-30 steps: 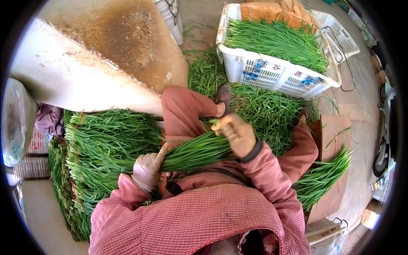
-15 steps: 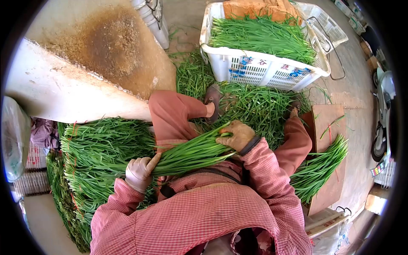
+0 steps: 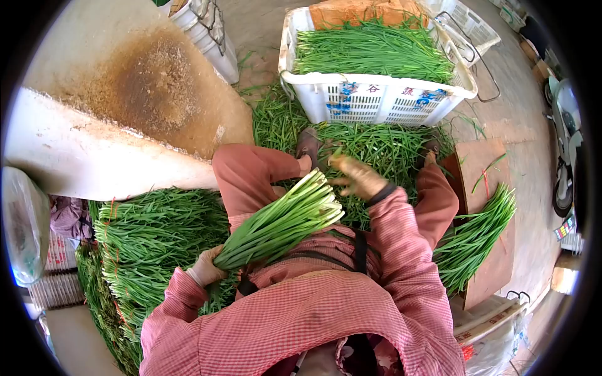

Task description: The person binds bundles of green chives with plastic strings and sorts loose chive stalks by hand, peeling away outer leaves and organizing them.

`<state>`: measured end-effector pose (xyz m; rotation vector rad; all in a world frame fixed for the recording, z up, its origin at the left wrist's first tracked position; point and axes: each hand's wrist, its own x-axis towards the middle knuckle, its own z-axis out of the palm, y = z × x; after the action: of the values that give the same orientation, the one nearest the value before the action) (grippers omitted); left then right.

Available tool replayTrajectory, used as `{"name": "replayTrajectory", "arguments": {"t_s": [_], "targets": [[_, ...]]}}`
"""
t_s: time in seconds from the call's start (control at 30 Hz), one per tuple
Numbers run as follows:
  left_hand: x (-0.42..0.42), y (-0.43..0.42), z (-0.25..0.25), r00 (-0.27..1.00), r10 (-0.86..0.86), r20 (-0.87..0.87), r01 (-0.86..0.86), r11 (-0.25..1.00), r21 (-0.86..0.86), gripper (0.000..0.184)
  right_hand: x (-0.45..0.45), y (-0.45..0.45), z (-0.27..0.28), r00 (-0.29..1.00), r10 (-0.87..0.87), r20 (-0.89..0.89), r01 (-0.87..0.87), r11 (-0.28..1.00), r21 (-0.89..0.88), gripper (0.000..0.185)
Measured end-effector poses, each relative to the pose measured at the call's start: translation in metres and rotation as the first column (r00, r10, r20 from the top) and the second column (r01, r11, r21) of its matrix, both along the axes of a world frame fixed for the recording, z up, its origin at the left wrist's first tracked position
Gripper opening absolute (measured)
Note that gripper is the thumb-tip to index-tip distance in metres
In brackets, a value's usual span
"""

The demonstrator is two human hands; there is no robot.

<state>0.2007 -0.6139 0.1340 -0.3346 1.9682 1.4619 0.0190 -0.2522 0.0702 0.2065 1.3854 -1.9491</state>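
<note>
A person (image 3: 251,326) in a checked jacket (image 3: 313,307) grips a bunch of greens (image 3: 276,222) by its leafy end in the left hand (image 3: 208,267), while the right hand (image 3: 359,177), blurred, hangs just beyond the pale stem ends.
A scrap of green (image 3: 337,152) shows at the right fingertips. Loose leaves (image 3: 370,141) cover the floor around the shoes (image 3: 308,147), before a white crate (image 3: 379,108) piled with more greens (image 3: 376,53). Red-tied stacks (image 3: 160,232) lie at left near a stained slab (image 3: 157,81); at right, another bunch (image 3: 480,235) rests on a brown board (image 3: 473,160), and a scooter (image 3: 567,122) stands farther off.
</note>
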Motion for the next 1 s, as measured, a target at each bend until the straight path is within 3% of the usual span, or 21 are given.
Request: {"name": "replayTrajectory", "arguments": {"t_s": [0.03,0.1,0.17,0.2,0.33,0.4,0.43,0.47,0.5,0.53,0.57,0.63,0.7,0.73,0.77,0.83,0.87,0.9,0.97,1.0], "targets": [[0.0,0.0,-0.002,0.999,0.011,0.042,-0.014,0.998,0.062,0.05,0.0,-0.015,-0.008,0.99,0.134,0.034,-0.134,0.991,-0.006,0.04],[-0.001,0.005,0.003,0.997,0.0,0.079,-0.002,0.999,0.035,0.051,-0.002,-0.05,-0.027,0.96,0.078,-0.27,-0.147,0.958,-0.246,0.034],[0.004,0.002,-0.003,0.994,0.028,0.104,-0.035,0.997,0.068,0.049,-0.008,-0.054,-0.027,0.996,0.032,0.084,0.001,0.932,-0.364,0.025],[0.003,0.001,-0.004,0.991,0.028,0.128,-0.034,0.998,0.043,0.052,-0.01,-0.06,-0.027,0.986,-0.034,0.162,0.104,0.891,-0.441,0.019],[0.003,0.001,-0.005,0.956,-0.037,0.292,0.01,0.996,0.091,0.045,-0.007,-0.064,-0.03,0.956,-0.214,0.201,0.276,0.885,-0.374,0.014],[0.003,0.003,-0.009,0.949,-0.039,0.314,0.006,0.994,0.106,0.046,-0.013,-0.051,-0.027,0.923,-0.332,0.195,0.369,0.907,-0.2,0.018],[0.004,0.003,-0.013,0.941,-0.039,0.335,-0.003,0.992,0.123,0.047,-0.019,-0.032,-0.033,0.921,-0.362,0.143,0.386,0.897,-0.215,0.021],[0.01,-0.008,-0.028,0.96,-0.171,0.222,0.152,0.983,0.099,0.049,-0.025,-0.012,-0.038,0.916,-0.391,0.091,0.402,0.886,-0.231,0.024],[0.012,-0.012,-0.035,0.959,-0.175,0.222,0.156,0.983,0.098,0.049,-0.026,-0.004,-0.031,0.901,-0.433,-0.032,0.403,0.862,-0.309,0.025],[0.016,-0.016,-0.041,0.965,-0.188,0.185,0.163,0.977,0.14,0.049,-0.024,0.001,-0.023,0.937,-0.311,-0.161,0.324,0.944,0.062,0.038],[0.018,-0.021,-0.046,0.966,-0.197,0.169,0.17,0.972,0.162,0.049,-0.021,-0.005,-0.018,0.935,-0.317,-0.157,0.33,0.942,0.061,0.038],[0.016,-0.024,-0.052,0.959,-0.229,0.164,0.19,0.956,0.226,0.049,-0.017,-0.02,-0.011,0.975,0.086,-0.203,-0.06,0.99,0.13,0.057],[0.013,-0.024,-0.053,0.953,-0.25,0.171,0.2,0.943,0.265,0.05,-0.009,-0.041,-0.033,0.914,0.253,-0.317,-0.301,0.947,-0.111,0.069],[0.012,-0.023,-0.052,0.933,-0.237,0.271,0.148,0.939,0.311,0.051,-0.004,-0.051,-0.026,0.939,0.311,-0.145,-0.34,0.901,-0.269,0.073],[0.012,-0.024,-0.05,0.903,-0.224,0.367,0.09,0.933,0.348,0.052,-0.005,-0.061,-0.05,0.967,0.254,0.0,-0.247,0.939,-0.238,0.067],[0.022,-0.03,-0.062,0.906,-0.213,0.365,0.08,0.935,0.346,0.053,-0.01,-0.058,-0.04,0.98,0.072,-0.185,-0.036,0.981,0.191,0.046],[0.025,-0.031,-0.065,0.906,-0.21,0.367,0.076,0.934,0.348,0.052,-0.017,-0.051,-0.046,0.986,-0.164,-0.012,0.164,0.986,-0.001,0.039],[0.026,-0.029,-0.065,0.906,-0.209,0.368,0.071,0.933,0.354,0.052,-0.023,-0.039,-0.053,0.914,-0.356,0.196,0.386,0.911,-0.144,0.035],[0.024,-0.025,-0.064,0.909,-0.212,0.359,0.073,0.929,0.364,0.052,-0.024,-0.011,-0.034,0.851,-0.486,0.197,0.522,0.826,-0.213,0.031],[0.023,-0.023,-0.064,0.911,-0.213,0.353,0.076,0.928,0.364,0.052,-0.016,-0.007,-0.012,0.88,-0.466,0.086,0.474,0.869,-0.143,0.031]]}}
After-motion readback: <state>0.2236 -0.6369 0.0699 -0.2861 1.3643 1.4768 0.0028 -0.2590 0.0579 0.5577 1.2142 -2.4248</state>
